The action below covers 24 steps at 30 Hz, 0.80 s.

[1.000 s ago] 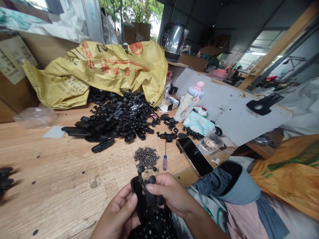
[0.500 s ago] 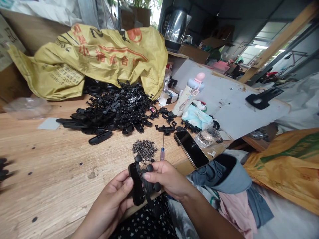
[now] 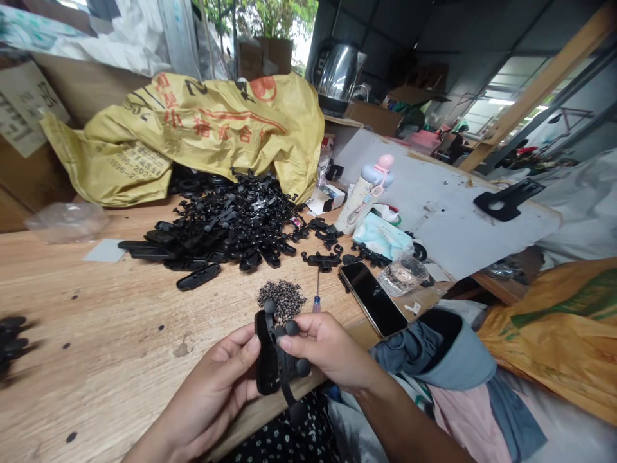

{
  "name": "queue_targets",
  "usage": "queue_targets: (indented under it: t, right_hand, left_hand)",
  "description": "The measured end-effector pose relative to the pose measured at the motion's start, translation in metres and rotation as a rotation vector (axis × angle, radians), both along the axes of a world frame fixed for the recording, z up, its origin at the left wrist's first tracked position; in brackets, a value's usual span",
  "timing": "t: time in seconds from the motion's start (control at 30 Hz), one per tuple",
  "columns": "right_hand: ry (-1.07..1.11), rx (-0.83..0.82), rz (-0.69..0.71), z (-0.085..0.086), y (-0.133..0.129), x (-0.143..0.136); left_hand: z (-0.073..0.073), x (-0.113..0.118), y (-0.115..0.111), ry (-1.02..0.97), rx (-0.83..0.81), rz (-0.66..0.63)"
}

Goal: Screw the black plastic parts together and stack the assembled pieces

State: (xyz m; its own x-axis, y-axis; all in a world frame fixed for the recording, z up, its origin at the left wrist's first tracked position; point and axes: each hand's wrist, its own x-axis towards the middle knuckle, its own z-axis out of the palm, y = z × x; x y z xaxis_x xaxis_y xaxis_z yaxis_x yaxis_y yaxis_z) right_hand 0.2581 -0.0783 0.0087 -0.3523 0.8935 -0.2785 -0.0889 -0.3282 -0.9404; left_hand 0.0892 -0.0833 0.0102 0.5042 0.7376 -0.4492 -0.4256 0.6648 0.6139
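Closely, left hand [image 3: 230, 368] faces right hand [image 3: 325, 350], hidden fingers probably curled.

Both bare hands are held close together, low in the middle of the view, with a small gap left between the thumbs. The left hand [image 3: 234, 366] is turned inward, its thumb [image 3: 247, 357] laid on the near side and its fingers [image 3: 241, 335] curled around the far side and below, in a firm grasp. The right hand [image 3: 328, 350] is closed in a pinch, its thumb tip pointed leftward; its lower fingers are partly hidden. The left forearm [image 3: 168, 424] is angled up from the lower edge, the right forearm [image 3: 405, 411] from the lower right.
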Motion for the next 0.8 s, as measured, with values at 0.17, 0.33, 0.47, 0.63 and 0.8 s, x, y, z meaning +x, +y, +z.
queue_targets:
  t: [0.17, 0.33, 0.47, 0.63, 0.8]
  right_hand:
    - [-0.037, 0.006, -0.058, 0.003, 0.000, -0.003]
    - [0.019, -0.032, -0.095, -0.009, 0.004, -0.002]
    - [-0.070, -0.011, -0.128, -0.016, 0.009, -0.001]
    - [-0.171, 0.017, -0.124, -0.010, 0.014, -0.005]
    - [-0.151, -0.090, -0.090, -0.009, 0.014, -0.006]
  left_hand:
    - [0.003, 0.004, 0.001, 0.040, 0.022, 0.005]
    - [0.004, 0.007, 0.003, 0.044, 0.040, -0.017]
    - [0.003, 0.008, 0.004, 0.071, 0.051, -0.024]
    - [0.002, 0.006, 0.007, 0.117, 0.033, -0.049]
    - [0.002, 0.004, 0.013, 0.112, 0.010, -0.117]
